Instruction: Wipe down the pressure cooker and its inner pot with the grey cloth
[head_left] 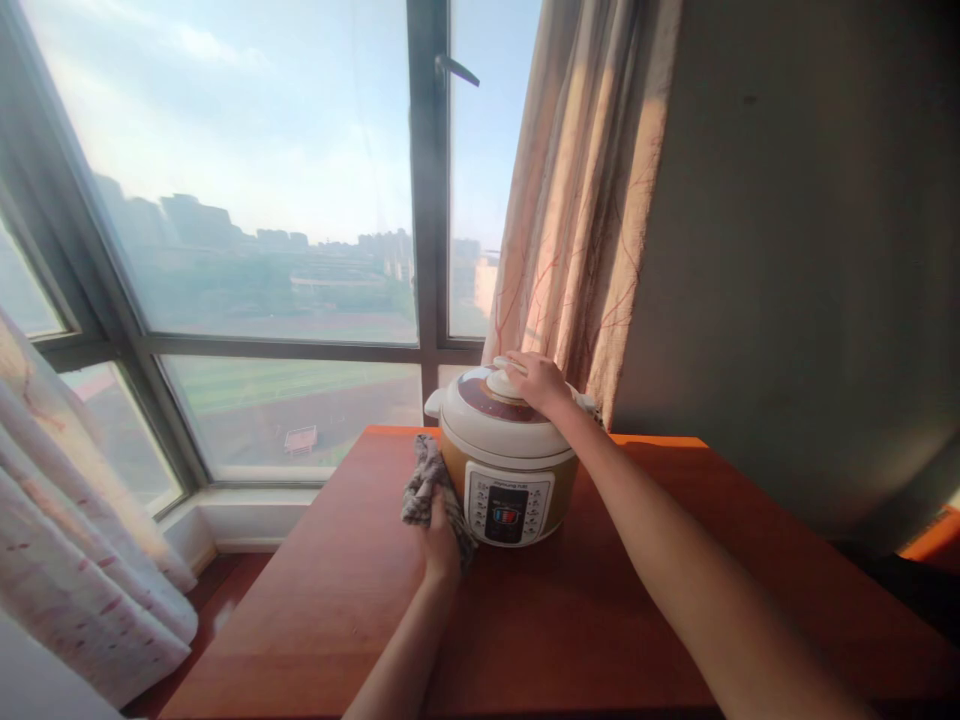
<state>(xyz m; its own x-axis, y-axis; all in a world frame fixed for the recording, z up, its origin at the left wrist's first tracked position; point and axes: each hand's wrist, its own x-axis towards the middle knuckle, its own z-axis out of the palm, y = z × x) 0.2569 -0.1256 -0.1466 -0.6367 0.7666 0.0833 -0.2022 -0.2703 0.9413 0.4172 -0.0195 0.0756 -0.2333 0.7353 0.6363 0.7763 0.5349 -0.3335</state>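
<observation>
A white and gold electric cooker (517,452) stands upright on the reddish-brown bench (322,590), close to its far edge and nearer the far left corner than the far right one. Its control panel (510,505) faces the near edge. The left hand (441,545), on the cooker's left side, has its grip closed around a bunched, patterned grey cloth (422,482); part of the cloth lies along the cooker's lower side wall, between it and the palm. The right hand (540,383) reaches over from the bench's right side, its grip curled over the pale lid handle (502,382) on top; how tightly the fingers press cannot be told. The lid sits level on the cooker. Beyond the far edge hangs a sunlit curtain (577,200), and a large window (262,150) rises past the far left corner.
</observation>
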